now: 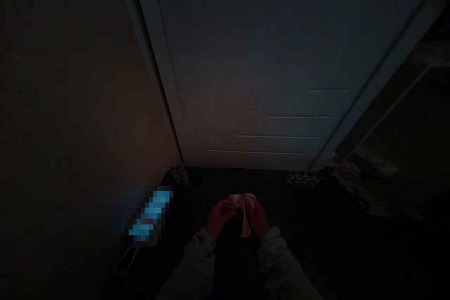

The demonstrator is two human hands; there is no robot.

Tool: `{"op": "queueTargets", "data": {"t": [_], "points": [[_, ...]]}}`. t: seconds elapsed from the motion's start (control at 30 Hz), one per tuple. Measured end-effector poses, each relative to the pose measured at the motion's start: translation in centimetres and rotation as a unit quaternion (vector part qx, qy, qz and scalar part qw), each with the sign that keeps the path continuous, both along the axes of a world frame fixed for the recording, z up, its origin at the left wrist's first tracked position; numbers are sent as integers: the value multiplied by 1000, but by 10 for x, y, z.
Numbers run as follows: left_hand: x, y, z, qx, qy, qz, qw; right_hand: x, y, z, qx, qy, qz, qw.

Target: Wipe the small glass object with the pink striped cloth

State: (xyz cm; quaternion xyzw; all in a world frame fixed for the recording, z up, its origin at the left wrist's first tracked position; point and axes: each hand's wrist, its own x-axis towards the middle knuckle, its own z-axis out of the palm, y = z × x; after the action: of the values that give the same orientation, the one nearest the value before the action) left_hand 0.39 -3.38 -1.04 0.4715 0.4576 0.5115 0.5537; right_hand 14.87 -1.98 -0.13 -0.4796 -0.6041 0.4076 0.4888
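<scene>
In dim light, both hands are close together over a dark table (225,272). My right hand (259,219) is closed on a pale, pinkish cloth (246,228), one end of which hangs down between the hands. Beside it, my left hand (218,219) has its fingers curled together at the cloth's left edge. Something small may be between those fingertips, but it is too dark to make out.
Several small clear glasses (180,174) stand at the table's back left, and several more glasses (303,178) at the back right. A lit, blurred-out device (151,215) with a white cord (125,262) lies left. Behind rises a pale panel (267,56) with hearts; papers (369,168) lie right.
</scene>
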Motion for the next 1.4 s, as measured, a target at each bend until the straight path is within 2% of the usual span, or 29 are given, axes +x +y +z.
{"op": "queueTargets", "data": {"t": [0.33, 0.57, 0.83, 1.07, 1.4], "points": [[-1, -1, 3, -11, 9, 4, 1000, 0, 3, -8, -41, 4, -18, 999], [-2, 1, -2, -10, -9, 5, 1000, 1, 2, -5, -47, 10, 1, 999], [0, -2, 7, -27, -2, 11, 1000, -1, 0, -2, -39, 29, 1, 999], [-2, 1, 0, -23, -19, 13, 999, 0, 3, -11, -53, -8, -6, 999], [-1, 0, 4, -23, -9, 16, 1000, 1, -1, -1, -45, -28, 22, 998]]}}
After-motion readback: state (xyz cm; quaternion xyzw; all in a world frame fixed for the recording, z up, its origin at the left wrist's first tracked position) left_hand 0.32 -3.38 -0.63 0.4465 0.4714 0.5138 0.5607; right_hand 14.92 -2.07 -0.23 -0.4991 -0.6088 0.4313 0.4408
